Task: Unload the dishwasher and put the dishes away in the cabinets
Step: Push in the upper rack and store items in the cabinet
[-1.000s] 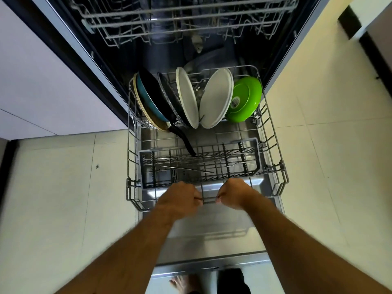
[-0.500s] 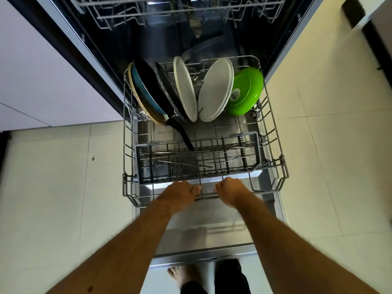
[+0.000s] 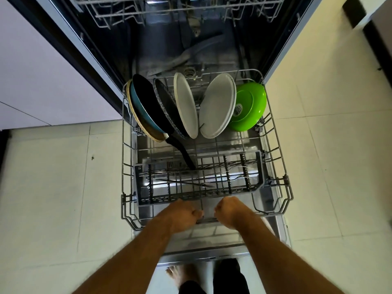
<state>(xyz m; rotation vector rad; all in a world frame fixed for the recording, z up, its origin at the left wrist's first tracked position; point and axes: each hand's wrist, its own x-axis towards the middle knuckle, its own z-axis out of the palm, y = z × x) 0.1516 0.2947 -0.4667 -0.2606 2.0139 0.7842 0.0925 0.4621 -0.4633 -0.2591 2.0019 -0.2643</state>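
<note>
The dishwasher's lower wire rack [image 3: 280, 158] is pulled out over the open door [image 3: 212, 249]. My left hand [image 3: 182, 215] and my right hand [image 3: 230, 211] both grip the rack's front rail, fingers curled round it. At the back of the rack stand a blue-rimmed frying pan [image 3: 146, 107] with a black handle, a dark speckled pan [image 3: 167, 105], two white plates [image 3: 185, 105] [image 3: 218, 107] and a green bowl [image 3: 248, 107]. A grey cutlery basket [image 3: 259, 172] near the front holds forks and other utensils.
The empty upper rack [image 3: 169, 9] hangs above inside the dishwasher. White cabinet fronts [image 3: 42, 71] stand at the left. Pale floor tiles [image 3: 53, 198] lie on both sides of the door. My bare foot [image 3: 180, 274] shows below the door's edge.
The lower rack has slid further out of the dishwasher toward me, both hands keeping their grip on its front rail. More of the tub floor behind the dishes shows.
</note>
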